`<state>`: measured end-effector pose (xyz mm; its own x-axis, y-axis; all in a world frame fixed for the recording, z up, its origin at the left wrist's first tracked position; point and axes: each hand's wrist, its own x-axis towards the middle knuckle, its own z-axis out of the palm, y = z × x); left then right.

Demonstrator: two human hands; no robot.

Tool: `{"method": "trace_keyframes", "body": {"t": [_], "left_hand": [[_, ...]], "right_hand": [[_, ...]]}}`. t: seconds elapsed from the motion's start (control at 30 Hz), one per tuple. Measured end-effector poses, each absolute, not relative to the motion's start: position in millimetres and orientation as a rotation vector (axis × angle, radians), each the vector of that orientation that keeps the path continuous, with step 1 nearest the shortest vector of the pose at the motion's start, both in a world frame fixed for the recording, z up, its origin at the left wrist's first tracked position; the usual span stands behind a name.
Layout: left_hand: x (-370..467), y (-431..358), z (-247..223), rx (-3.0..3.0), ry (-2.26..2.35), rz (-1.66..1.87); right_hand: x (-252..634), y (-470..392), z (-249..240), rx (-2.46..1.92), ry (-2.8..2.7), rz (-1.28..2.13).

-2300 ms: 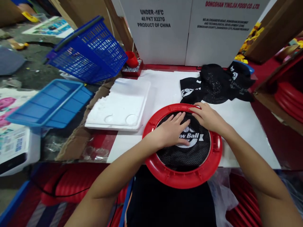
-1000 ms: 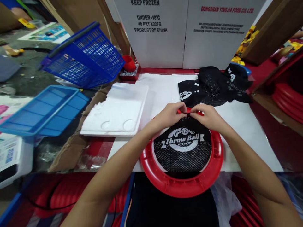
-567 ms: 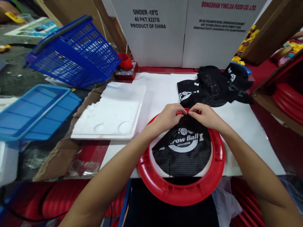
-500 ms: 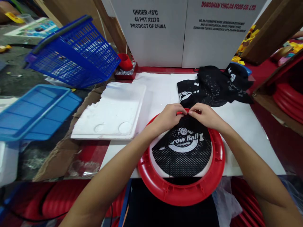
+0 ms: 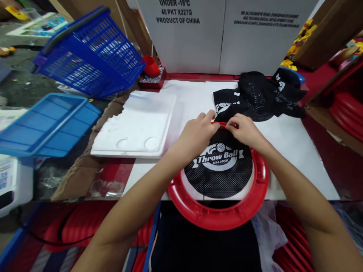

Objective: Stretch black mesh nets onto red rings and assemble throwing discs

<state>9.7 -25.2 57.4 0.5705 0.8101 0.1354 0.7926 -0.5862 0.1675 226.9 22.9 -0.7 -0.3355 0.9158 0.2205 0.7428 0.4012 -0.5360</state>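
Note:
A red plastic ring (image 5: 218, 219) lies at the table's front edge, partly overhanging it. Inside it is a round black mesh cloth (image 5: 224, 181) with white "Throw Ball" print. My left hand (image 5: 200, 132) is at the ring's far rim, thumb and fingertips closed at the cloth's upper edge. Just right of it, my right hand (image 5: 244, 130) pinches the same edge against the rim. Beyond my hands, more black mesh cloths (image 5: 255, 96) lie in a loose pile.
White foam board (image 5: 136, 124) lies left on the white table surface (image 5: 300, 162). Farther left are a tilted blue basket (image 5: 93, 53) and blue tray (image 5: 48, 124). A red cup (image 5: 151, 66) stands behind the foam. A large white carton (image 5: 193, 45) closes off the back.
The cloth's left side now lies spread out, showing the full print. My left hand has shifted slightly left, its fingers raised more. The whole view has shifted a little.

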Motion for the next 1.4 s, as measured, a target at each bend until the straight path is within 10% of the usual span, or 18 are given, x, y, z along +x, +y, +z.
{"method": "trace_keyframes", "body": {"t": [0.27, 0.73, 1.4], "left_hand": [[7.4, -129.0, 48.6, 2.651, 0.933, -0.049], [15.9, -170.8, 3.1, 2.391, 0.985, 0.805], [-11.7, -154.6, -8.8, 2.653, 0.476, 0.969]], "right_hand": [[239.4, 43.0, -7.2, -1.165, -2.136, 0.294], [238.0, -197.3, -4.8, -1.052, -2.221, 0.235], [262.3, -168.5, -15.4, -0.651, -2.295, 0.350]]}}
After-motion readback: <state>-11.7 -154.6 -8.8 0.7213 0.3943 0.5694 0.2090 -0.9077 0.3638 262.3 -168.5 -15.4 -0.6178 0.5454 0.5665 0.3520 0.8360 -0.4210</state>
